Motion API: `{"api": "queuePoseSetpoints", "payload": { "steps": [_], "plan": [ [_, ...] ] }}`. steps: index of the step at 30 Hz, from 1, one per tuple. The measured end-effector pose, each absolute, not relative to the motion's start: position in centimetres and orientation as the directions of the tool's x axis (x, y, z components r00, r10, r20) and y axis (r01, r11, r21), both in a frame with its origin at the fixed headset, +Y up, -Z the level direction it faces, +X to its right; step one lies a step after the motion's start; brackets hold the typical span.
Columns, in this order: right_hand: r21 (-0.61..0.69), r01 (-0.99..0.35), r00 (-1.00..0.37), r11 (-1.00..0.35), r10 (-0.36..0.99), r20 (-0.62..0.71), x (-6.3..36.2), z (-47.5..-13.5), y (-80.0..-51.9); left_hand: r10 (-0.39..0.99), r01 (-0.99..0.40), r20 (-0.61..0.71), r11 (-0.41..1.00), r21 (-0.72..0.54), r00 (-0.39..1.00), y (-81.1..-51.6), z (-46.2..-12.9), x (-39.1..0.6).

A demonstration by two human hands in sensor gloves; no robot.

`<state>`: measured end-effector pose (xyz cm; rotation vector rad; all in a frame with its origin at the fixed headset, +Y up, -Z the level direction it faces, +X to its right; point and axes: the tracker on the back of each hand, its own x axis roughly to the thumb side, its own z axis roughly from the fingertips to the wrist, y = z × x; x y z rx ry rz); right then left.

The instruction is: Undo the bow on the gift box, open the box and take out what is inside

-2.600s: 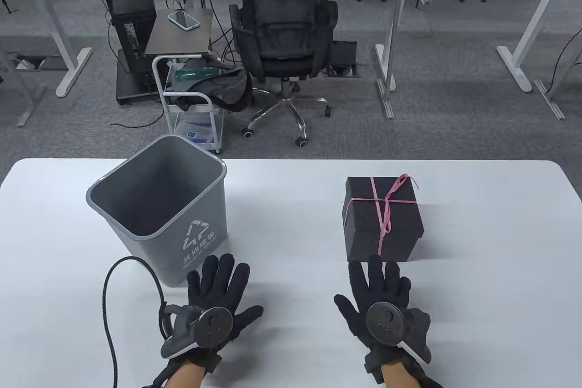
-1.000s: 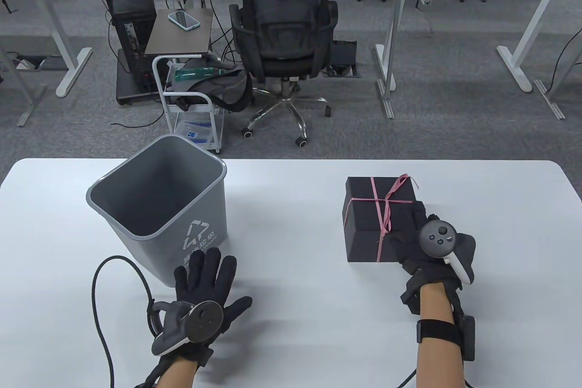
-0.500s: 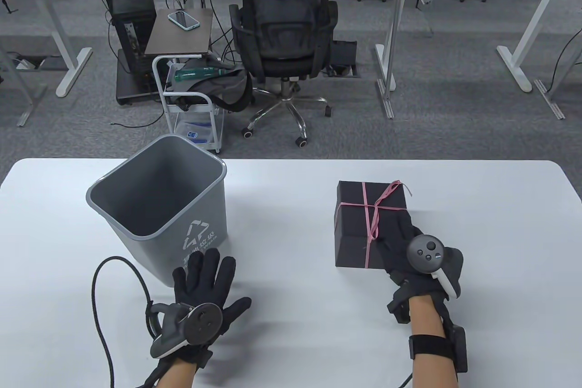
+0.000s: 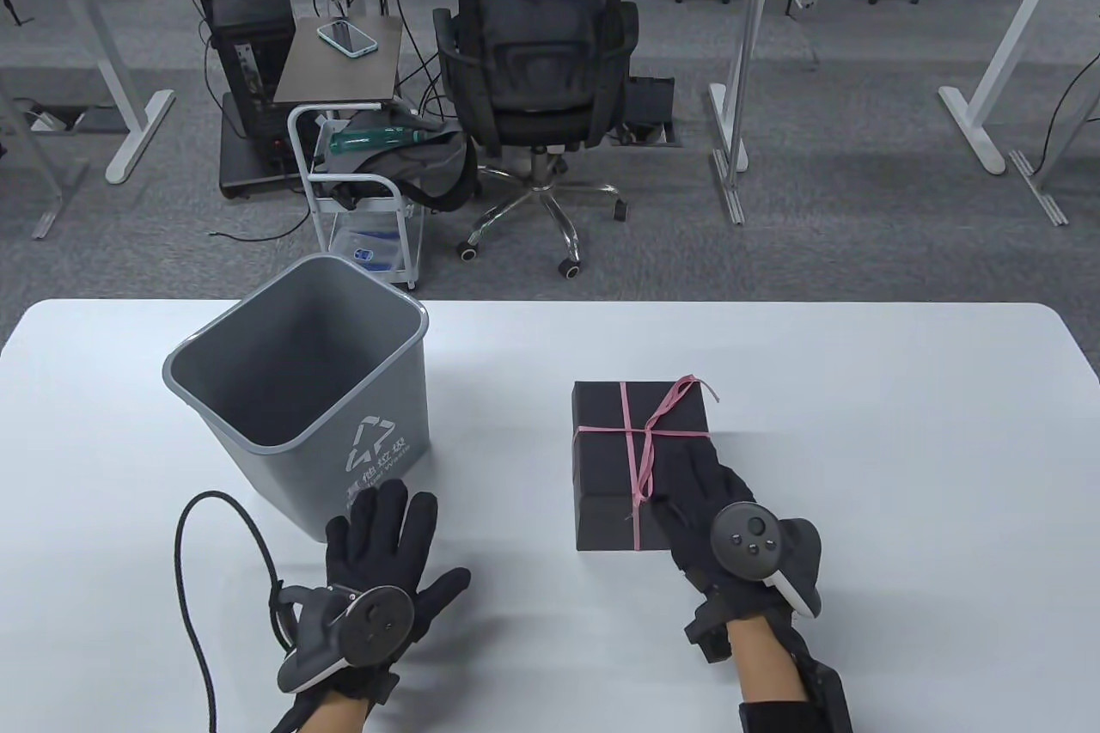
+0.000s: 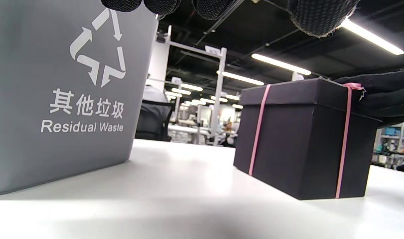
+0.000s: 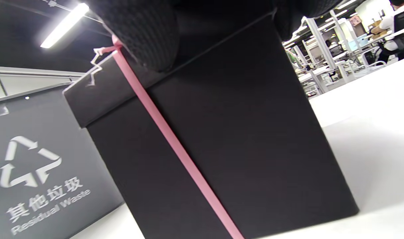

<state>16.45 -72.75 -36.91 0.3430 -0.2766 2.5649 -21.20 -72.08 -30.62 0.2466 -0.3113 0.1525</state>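
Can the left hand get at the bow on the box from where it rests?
Probably yes. The left hand lies flat by the bin; bare table separates it from the gift box, and the bow is uncovered.

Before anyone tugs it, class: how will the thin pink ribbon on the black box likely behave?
The thin pink ribbon probably feels floppy: its loose tails droop down the black cardboard gift box. It looks taut around the box, so it may resist sliding. The right hand holding the box should steady it.

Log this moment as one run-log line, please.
stage: bow still tied, lid on | right hand: holds black gift box at its near right corner | left hand: flat on table beside grey waste bin
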Motion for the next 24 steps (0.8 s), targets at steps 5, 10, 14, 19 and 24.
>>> {"api": "queuePoseSetpoints", "payload": {
  "steps": [5, 10, 14, 19, 24],
  "plan": [
    [-0.169, -0.495, -0.84, -0.852, 0.421, 0.342, 14.6, -35.5, -73.0, 0.099, -0.179, 0.323, 0.957, 0.229, 0.941, -72.0, -30.4, -21.0],
    [-0.172, -0.523, -0.82, -0.835, 0.437, 0.369, 13.6, -34.8, -73.3, 0.095, -0.178, 0.325, 0.955, 0.237, 0.941, -72.0, -30.4, -20.9],
    [-0.173, -0.523, -0.813, -0.834, 0.429, 0.393, 13.0, -34.1, -73.4, 0.1, -0.197, 0.339, 0.944, 0.264, 0.935, -71.7, -30.0, -20.6],
    [-0.163, -0.511, -0.804, -0.844, 0.402, 0.438, 12.2, -33.0, -73.0, 0.081, -0.247, 0.411, 0.896, 0.369, 0.908, -70.0, -28.6, -18.8],
    [-0.171, -0.497, -0.807, -0.851, 0.38, 0.453, 11.6, -32.4, -72.7, 0.023, -0.256, 0.511, 0.885, 0.39, 0.859, -68.3, -28.6, -15.3]
  ]
}}
